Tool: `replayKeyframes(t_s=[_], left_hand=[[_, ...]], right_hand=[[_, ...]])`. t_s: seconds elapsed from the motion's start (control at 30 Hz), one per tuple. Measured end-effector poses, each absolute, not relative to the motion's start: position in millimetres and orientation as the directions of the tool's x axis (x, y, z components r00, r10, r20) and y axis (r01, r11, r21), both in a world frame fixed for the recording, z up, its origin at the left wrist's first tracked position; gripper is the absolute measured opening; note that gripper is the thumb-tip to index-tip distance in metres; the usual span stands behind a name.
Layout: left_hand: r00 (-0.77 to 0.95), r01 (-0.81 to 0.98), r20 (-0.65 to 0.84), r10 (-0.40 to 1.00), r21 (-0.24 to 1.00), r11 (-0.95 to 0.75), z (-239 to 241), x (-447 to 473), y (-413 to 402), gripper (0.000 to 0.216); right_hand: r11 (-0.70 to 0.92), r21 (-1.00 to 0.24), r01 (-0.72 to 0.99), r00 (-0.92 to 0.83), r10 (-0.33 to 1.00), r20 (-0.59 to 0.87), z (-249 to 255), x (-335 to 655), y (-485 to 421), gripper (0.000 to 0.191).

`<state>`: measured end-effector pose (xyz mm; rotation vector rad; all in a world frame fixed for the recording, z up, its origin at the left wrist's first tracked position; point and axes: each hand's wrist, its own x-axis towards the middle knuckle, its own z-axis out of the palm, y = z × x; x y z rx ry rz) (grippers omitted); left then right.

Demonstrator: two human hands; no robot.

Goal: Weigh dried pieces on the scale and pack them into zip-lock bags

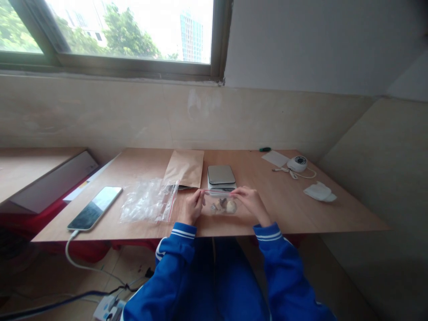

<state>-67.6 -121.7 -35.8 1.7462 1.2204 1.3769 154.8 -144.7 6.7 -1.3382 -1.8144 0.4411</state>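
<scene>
A clear zip bag (209,206) with small brownish pieces and a pale round lump inside is stretched between my two hands, just in front of the scale. My left hand (193,207) pinches the left end of its top edge. At the right end of that edge, my right hand (252,204) grips with closed fingers. Behind the bag stands a small kitchen scale (221,174) with a metal plate, its front partly hidden by the bag. To the left lies a pile of clear zip bags (143,201), near a brown paper bag (185,168).
On the table's left lies a phone (95,208) with a white cable running over the front edge. A small white fan (297,164), a white paper sheet (275,158), crumpled white tissue (320,191) and a green-handled screwdriver (265,149) are on the right. A power strip (109,307) sits below.
</scene>
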Motion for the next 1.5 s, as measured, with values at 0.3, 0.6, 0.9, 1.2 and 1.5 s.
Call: replayKeyframes(t_s=[0.3,0.6,0.9,1.2,1.5], left_hand=[[0.297,0.386,0.299,0.907,0.831,-0.400,-29.5,-60.5,-115.7,0.043],[0.216,0.568,0.385,0.897,0.698,-0.437,-32.4,-61.9,-118.3,0.040],[0.011,0.453,0.448,0.894,0.795,-0.404,-43.3,-64.8,-110.7,0.049],[-0.065,0.449,0.443,0.894,0.813,-0.370,-46.6,-66.9,-109.9,0.049],[-0.042,0.727,0.550,0.834,0.589,-0.352,-34.7,-67.4,-117.2,0.031]], right_hand=[[0.247,-0.476,0.844,0.057,0.841,0.538,13.8,227.9,-140.9,0.027],[0.141,-0.330,0.933,0.138,0.707,0.693,-32.3,230.0,-147.4,0.032],[-0.108,-0.190,0.976,0.156,0.953,0.260,-59.0,199.9,-145.4,0.050],[-0.256,-0.169,0.952,0.276,0.956,0.104,-48.4,225.3,-89.5,0.053],[-0.034,-0.380,0.924,0.139,0.957,0.253,-41.7,194.3,-72.1,0.057]])
